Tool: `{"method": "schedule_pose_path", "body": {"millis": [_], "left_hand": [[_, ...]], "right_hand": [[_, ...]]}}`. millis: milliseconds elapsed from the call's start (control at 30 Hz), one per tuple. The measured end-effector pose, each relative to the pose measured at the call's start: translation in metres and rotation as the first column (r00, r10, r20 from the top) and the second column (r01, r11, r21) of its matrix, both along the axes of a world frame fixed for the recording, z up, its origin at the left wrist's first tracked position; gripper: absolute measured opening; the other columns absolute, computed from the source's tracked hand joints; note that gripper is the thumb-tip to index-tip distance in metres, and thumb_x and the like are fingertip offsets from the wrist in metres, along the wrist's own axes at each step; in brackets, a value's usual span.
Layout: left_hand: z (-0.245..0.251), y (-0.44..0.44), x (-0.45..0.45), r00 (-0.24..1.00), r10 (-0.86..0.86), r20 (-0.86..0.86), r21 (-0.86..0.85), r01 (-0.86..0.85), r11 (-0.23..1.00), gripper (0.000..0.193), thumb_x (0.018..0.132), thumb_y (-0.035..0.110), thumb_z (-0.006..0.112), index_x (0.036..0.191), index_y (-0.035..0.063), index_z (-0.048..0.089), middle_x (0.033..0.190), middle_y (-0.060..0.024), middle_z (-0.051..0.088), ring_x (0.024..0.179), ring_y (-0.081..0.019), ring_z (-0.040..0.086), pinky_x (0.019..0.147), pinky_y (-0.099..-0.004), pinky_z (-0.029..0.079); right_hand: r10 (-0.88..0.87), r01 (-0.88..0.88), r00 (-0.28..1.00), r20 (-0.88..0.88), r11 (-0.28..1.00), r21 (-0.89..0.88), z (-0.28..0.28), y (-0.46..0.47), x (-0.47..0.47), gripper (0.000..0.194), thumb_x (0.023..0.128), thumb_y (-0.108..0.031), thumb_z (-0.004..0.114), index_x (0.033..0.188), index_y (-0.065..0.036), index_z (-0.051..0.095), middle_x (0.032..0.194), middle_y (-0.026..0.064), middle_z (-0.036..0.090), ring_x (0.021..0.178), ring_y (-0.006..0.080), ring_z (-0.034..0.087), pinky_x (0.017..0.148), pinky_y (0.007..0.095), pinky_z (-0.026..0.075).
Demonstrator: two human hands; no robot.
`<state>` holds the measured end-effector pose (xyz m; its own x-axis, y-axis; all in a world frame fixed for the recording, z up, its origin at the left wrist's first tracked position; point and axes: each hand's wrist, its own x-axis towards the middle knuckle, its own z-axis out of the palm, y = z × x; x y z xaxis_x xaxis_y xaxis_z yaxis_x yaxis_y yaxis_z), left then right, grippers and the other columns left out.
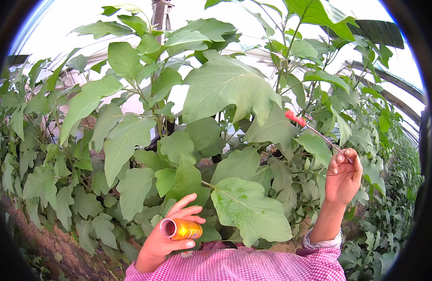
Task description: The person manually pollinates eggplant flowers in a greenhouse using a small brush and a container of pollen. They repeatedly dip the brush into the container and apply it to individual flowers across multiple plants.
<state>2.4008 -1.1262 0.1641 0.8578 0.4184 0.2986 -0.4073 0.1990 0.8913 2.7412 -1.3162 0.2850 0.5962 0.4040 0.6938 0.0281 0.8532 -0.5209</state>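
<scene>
My left hand holds a small orange-yellow can low in front of my chest. The can lies tilted between thumb and fingers, its open mouth turned up towards the camera and dark inside. Raised at the right, my right hand pinches the end of a thin stick between fingertips and thumb. A red, brush-like tip crowns the stick's far end, close to the leaves. Between my hands spreads a broad eggplant leaf with wet-looking spots on it.
Tall leafy eggplant plants fill the space before me, with a larger leaf at head height. Behind them stands a post. Curved greenhouse beams run at the right, and bare soil shows at lower left.
</scene>
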Motion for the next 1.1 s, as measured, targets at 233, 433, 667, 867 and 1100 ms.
{"method": "schedule_pose_path", "body": {"millis": [233, 433, 667, 867, 1100], "left_hand": [[0.002, -0.027, 0.012, 0.998, 0.061, -0.016, -0.007, -0.061, 0.998, 0.072, 0.071, 0.002, 0.079, 0.135, -0.0005, 0.047, 0.154, -0.0140, 0.020, 0.118, -0.0274, 0.054, 0.090, -0.0392, 0.051], [-0.002, -0.048, 0.004, 0.989, 0.145, -0.021, -0.046, -0.146, 0.988, 0.073, 0.069, 0.004, 0.080, 0.134, -0.0018, 0.048, 0.154, -0.0166, 0.019, 0.117, -0.0302, 0.056, 0.089, -0.0411, 0.052], [-0.005, -0.058, -0.007, 0.970, 0.234, -0.063, -0.001, -0.234, 0.972, 0.077, 0.067, 0.006, 0.080, 0.135, -0.0036, 0.046, 0.154, -0.0200, 0.017, 0.116, -0.0336, 0.057, 0.091, -0.0435, 0.051], [-0.005, -0.061, -0.012, 0.965, 0.253, -0.066, -0.019, -0.255, 0.967, 0.076, 0.066, 0.007, 0.081, 0.134, -0.0043, 0.047, 0.153, -0.0196, 0.018, 0.116, -0.0331, 0.057, 0.090, -0.0428, 0.051], [0.020, -0.046, -0.014, 0.982, 0.190, -0.007, 0.127, -0.187, 0.974, 0.071, 0.070, 0.007, 0.081, 0.133, -0.0021, 0.048, 0.152, -0.0156, 0.024, 0.116, -0.0274, 0.056, 0.092, -0.0388, 0.049]], "right_hand": [[-0.305, 0.362, 0.823, 0.479, 0.932, -0.028, 0.056, 0.033, 0.027, 0.041, 0.099, -0.021, 0.037, 0.118, 0.012, 0.054, 0.106, 0.0218, 0.064, 0.099, 0.0272, 0.063, 0.090, 0.0355, 0.049], [-0.329, 0.435, 0.708, 0.625, 0.900, -0.019, 0.076, 0.066, 0.040, 0.038, 0.100, -0.018, 0.038, 0.117, 0.011, 0.056, 0.110, 0.0208, 0.063, 0.104, 0.0263, 0.062, 0.092, 0.0354, 0.049], [-0.306, 0.446, 0.687, 0.659, 0.893, -0.050, 0.084, 0.083, 0.048, 0.037, 0.102, -0.019, 0.039, 0.118, 0.009, 0.057, 0.109, 0.0175, 0.065, 0.101, 0.0210, 0.062, 0.092, 0.0324, 0.048], [-0.282, 0.420, 0.706, 0.649, 0.905, -0.063, 0.086, 0.081, 0.051, 0.037, 0.101, -0.018, 0.038, 0.118, 0.009, 0.057, 0.110, 0.0176, 0.064, 0.100, 0.0214, 0.063, 0.092, 0.0325, 0.049], [-0.231, 0.376, 0.785, 0.574, 0.915, -0.146, 0.088, 0.081, 0.042, 0.036, 0.101, -0.017, 0.039, 0.113, 0.010, 0.059, 0.103, 0.0166, 0.066, 0.095, 0.0198, 0.064, 0.087, 0.0309, 0.051]]}}
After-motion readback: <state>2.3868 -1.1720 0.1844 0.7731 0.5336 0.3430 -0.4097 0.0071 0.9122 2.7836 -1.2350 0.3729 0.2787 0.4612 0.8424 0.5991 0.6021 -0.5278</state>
